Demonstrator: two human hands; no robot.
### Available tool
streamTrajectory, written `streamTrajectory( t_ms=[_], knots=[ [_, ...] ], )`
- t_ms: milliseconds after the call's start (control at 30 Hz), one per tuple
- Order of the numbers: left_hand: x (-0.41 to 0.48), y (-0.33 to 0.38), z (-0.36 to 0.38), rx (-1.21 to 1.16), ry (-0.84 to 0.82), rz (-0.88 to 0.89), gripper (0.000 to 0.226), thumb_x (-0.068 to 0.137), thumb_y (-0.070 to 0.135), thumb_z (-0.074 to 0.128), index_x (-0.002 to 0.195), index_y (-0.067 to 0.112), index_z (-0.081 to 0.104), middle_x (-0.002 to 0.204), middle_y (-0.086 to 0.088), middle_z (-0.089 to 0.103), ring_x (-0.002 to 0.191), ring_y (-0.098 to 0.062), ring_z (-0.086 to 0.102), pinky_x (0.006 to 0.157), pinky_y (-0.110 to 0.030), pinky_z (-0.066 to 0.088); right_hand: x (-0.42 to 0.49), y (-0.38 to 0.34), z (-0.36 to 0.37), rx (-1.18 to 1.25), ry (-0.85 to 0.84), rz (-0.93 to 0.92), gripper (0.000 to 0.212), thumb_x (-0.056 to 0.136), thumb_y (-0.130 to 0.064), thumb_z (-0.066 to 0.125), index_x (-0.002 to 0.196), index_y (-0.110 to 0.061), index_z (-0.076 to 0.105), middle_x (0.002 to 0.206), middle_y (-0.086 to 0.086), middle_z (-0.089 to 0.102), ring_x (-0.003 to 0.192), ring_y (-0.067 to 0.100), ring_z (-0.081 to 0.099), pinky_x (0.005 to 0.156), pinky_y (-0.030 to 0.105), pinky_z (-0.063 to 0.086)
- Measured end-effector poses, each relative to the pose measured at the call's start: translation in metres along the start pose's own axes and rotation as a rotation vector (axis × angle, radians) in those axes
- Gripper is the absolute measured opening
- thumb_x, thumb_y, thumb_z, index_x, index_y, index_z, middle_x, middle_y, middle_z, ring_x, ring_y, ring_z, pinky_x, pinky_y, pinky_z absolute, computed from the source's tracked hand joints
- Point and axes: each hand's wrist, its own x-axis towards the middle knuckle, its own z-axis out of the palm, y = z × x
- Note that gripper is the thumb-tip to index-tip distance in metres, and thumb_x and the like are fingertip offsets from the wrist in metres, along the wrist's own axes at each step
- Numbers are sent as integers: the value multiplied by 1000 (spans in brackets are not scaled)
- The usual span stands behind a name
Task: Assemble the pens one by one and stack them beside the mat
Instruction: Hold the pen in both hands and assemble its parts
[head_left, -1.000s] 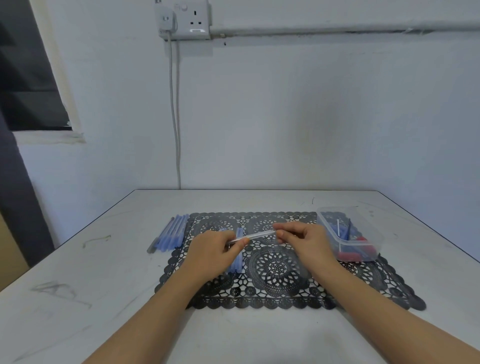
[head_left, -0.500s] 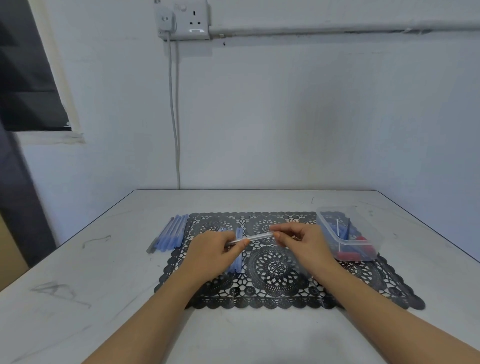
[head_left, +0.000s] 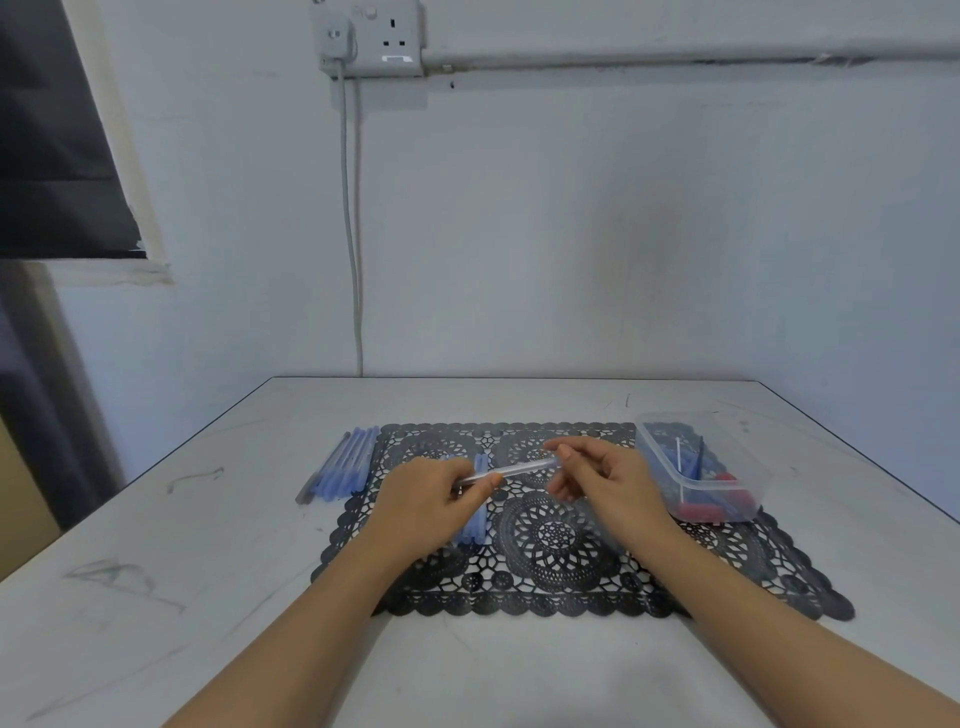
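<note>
Over the black lace mat (head_left: 550, 551) both hands hold one clear pen barrel (head_left: 511, 470), tilted up to the right. My left hand (head_left: 431, 501) pinches its lower left end. At the upper right end my right hand (head_left: 602, 480) pinches it with thumb and fingertips. Under my left hand several blue pen parts (head_left: 477, 519) lie on the mat, partly hidden. Several assembled blue pens (head_left: 343, 465) lie side by side on the table just left of the mat.
A clear plastic tub (head_left: 748, 480) stands on the mat's right far corner and holds red caps and thin refills. The grey table (head_left: 208, 597) ends at a white wall. A cable (head_left: 353, 234) hangs from a wall socket behind.
My hands and the barrel have stayed almost in place over the mat. My right fingers shifted a little at the barrel's right end.
</note>
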Motion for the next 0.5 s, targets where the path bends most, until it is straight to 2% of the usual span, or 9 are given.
streamTrajectory(
  t_ms=[167,300,367,500],
  knots=[
    [0,-1,0,8,26,6,42,91,52,43,63,22,50,50,6,47,47,-7,42,47,-17,25,3,6,-1,-66,-22,-8,14,88,-7,58,92,-18,66,71,6,70,66,19,66,67,30,54],
    [1,-3,2,-12,40,21,46,91,54,44,66,17,56,52,1,53,47,-8,43,48,-19,31,2,8,-3,-224,-25,-99,13,91,-15,55,87,-22,65,70,1,69,66,14,66,65,28,55],
    [1,-3,2,-18,38,39,47,90,57,43,66,18,56,51,3,50,46,-7,42,49,-20,33,2,9,-5,-334,-37,-170,18,93,-23,51,80,-21,64,68,-1,68,66,19,65,64,31,54],
    [1,-2,1,-14,28,47,42,90,54,44,66,21,55,50,4,49,47,-7,42,50,-21,34,2,8,-4,-353,-39,-209,23,94,-25,47,76,-23,61,66,-1,66,64,16,63,62,26,52]
  ],
)
